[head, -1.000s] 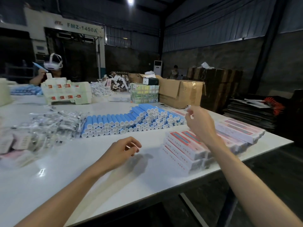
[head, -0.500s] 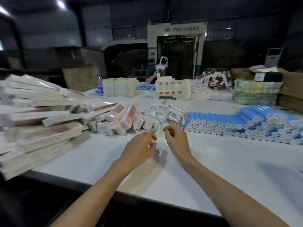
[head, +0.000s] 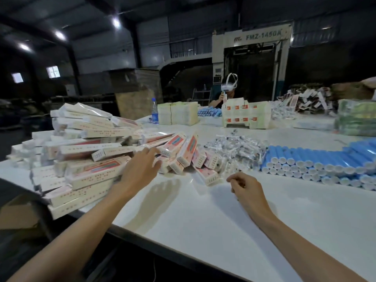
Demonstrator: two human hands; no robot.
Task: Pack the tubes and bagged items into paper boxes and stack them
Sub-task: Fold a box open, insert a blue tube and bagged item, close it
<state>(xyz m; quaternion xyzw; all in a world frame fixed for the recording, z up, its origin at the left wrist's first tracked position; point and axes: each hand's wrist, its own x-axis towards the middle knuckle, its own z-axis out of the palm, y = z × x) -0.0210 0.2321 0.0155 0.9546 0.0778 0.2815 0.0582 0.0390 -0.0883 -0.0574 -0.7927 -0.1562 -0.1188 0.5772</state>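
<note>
- Long white-and-pink paper boxes (head: 95,174): a loose, uneven heap on the left part of the table, lying flat at mixed angles. The heap runs to the table's left edge, and some boxes overhang its near edge.
- Left grip (head: 140,169): open, fingers stretched forward and slightly spread. The fingertips (head: 151,152) are at the right side of the box heap, on or just over a box. It grasps nothing.
- Small clear bagged items (head: 234,147): a low mound just right of the boxes, with a few bags strayed toward my right grip.
- Right grip (head: 247,189): held low over bare table, just short of the bagged items, fingers curled inward with thumb and forefinger close together. I cannot tell whether anything small is pinched there.
- Blue tubes (head: 315,159) with white caps: laid side by side in stacked rows to the right of the bags, caps facing me, the rows running out of view on the right.
- White glossy table (head: 203,220): carries all of the above, and both forearms reach over its near edge.
- Far side of the table: a stack of pale cream cartons (head: 177,113), a clear water bottle (head: 154,111) with a blue label to its left, and white cartons with red squares (head: 244,116).
- A person (head: 219,101) in a white headset sits behind the red-squared cartons, hands raised.
- Behind them stands a pale machine (head: 262,35) marked FMZ-1450A.
</note>
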